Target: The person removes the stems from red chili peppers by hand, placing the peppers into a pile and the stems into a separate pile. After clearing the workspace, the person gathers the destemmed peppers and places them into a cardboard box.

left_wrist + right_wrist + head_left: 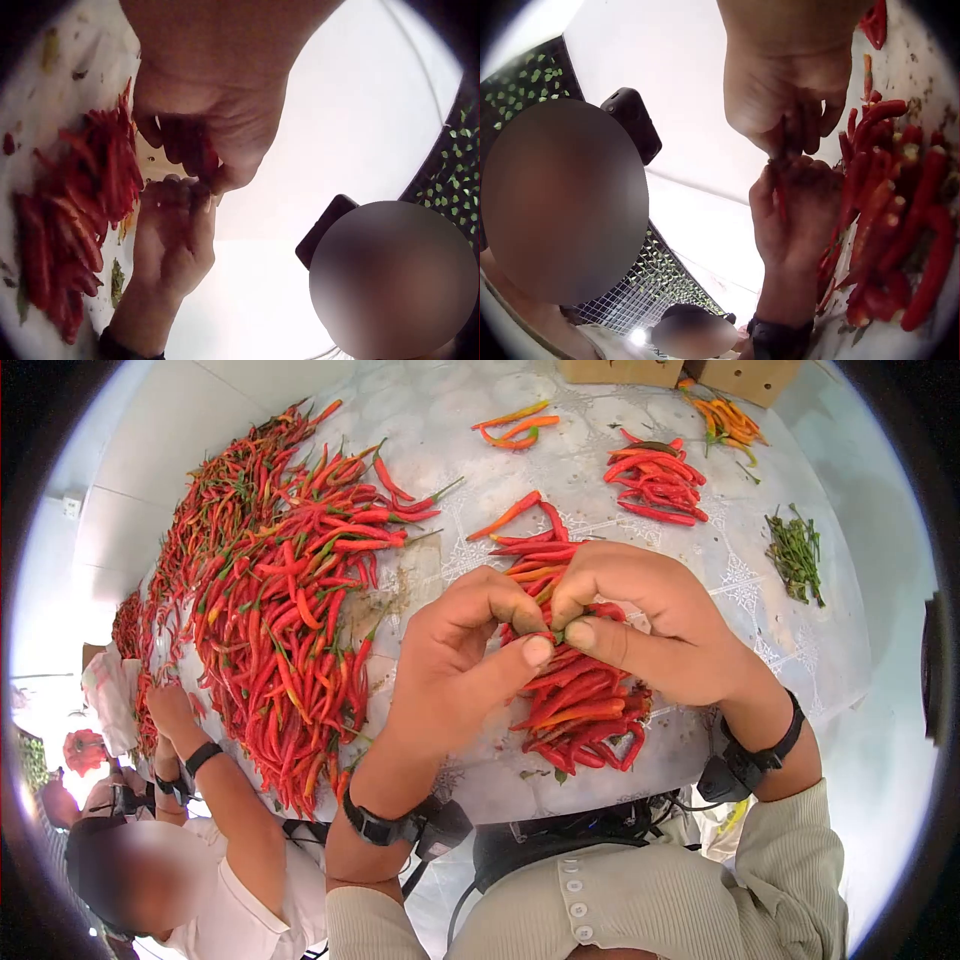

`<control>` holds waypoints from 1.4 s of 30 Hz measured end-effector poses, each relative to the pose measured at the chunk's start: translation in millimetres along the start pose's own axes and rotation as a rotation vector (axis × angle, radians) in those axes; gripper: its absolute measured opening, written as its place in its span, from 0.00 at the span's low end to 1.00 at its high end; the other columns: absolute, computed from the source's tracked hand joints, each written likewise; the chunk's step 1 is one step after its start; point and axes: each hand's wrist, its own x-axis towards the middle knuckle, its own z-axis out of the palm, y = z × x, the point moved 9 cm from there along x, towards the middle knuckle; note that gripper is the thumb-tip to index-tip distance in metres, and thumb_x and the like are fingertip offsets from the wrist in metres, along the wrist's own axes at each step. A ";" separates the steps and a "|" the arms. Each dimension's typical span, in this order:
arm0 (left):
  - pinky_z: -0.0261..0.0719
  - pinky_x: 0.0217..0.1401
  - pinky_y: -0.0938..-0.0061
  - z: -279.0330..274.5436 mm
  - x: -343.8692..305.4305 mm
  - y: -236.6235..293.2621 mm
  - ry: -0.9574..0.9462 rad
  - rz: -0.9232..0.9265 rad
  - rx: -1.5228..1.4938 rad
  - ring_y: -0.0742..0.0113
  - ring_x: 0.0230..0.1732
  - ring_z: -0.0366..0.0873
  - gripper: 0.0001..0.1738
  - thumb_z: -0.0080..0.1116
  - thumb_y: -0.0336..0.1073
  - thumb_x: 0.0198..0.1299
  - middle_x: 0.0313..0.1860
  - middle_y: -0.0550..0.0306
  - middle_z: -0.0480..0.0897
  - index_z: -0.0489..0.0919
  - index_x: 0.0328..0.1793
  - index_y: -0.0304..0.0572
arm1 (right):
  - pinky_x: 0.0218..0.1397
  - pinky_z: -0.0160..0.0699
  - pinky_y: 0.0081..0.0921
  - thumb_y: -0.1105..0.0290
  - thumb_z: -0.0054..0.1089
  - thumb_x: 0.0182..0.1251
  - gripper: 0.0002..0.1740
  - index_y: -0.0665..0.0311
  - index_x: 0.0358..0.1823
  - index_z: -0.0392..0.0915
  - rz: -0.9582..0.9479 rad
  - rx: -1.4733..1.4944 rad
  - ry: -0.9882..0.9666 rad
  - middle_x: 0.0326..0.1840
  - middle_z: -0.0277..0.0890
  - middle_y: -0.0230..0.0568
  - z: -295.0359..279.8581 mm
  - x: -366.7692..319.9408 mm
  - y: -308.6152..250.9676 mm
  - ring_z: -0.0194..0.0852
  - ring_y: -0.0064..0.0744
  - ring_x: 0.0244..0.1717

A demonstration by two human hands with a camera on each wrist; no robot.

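Both hands meet over the table in the head view, thumbs and forefingers close together. My left hand grips a red chili pepper, which lies along its palm in the right wrist view. At the pepper's end, my right hand pinches the green stem between thumb and forefinger. Below the hands lies a heap of red chili peppers, many with pale cut-looking ends and no stems in the right wrist view. The hands hide part of that heap.
A large pile of stemmed chili peppers spreads to the left, where another person's hand reaches in. Farther off are a small red stack, orange chili peppers, loose green stems and a cardboard box.
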 end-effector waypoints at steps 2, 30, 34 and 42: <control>0.68 0.50 0.74 2.2 0.5 2.9 -0.041 0.037 -0.040 0.72 0.43 0.71 0.06 0.64 0.26 0.56 0.39 0.58 0.75 0.79 0.40 0.35 | 0.43 0.71 0.33 0.70 0.57 0.64 0.08 0.67 0.38 0.76 0.021 0.096 -0.036 0.33 0.76 0.42 3.6 -0.7 5.6 0.73 0.37 0.38; 0.80 0.47 0.72 -15.5 0.1 -11.6 0.258 -0.149 -0.164 0.66 0.41 0.82 0.21 0.52 0.31 0.68 0.41 0.51 0.84 0.68 0.65 0.31 | 0.53 0.75 0.32 0.69 0.58 0.63 0.11 0.61 0.46 0.81 0.053 -1.191 0.683 0.48 0.80 0.42 -155.1 -42.4 5.8 0.77 0.41 0.49; 0.78 0.50 0.73 -7.6 -1.1 -7.4 0.228 -0.140 -0.039 0.68 0.44 0.81 0.22 0.55 0.31 0.67 0.43 0.51 0.84 0.68 0.65 0.32 | 0.50 0.75 0.30 0.67 0.64 0.62 0.12 0.64 0.44 0.81 -0.055 -0.557 0.381 0.43 0.79 0.41 -56.6 -7.7 -13.0 0.76 0.40 0.46; 0.77 0.46 0.76 -2.7 -3.2 5.1 0.197 0.030 0.263 0.70 0.42 0.81 0.22 0.64 0.29 0.61 0.42 0.52 0.84 0.70 0.59 0.36 | 0.40 0.75 0.34 0.74 0.66 0.56 0.08 0.63 0.37 0.79 -0.119 -0.447 0.235 0.34 0.77 0.42 -16.8 -2.2 -16.3 0.76 0.44 0.38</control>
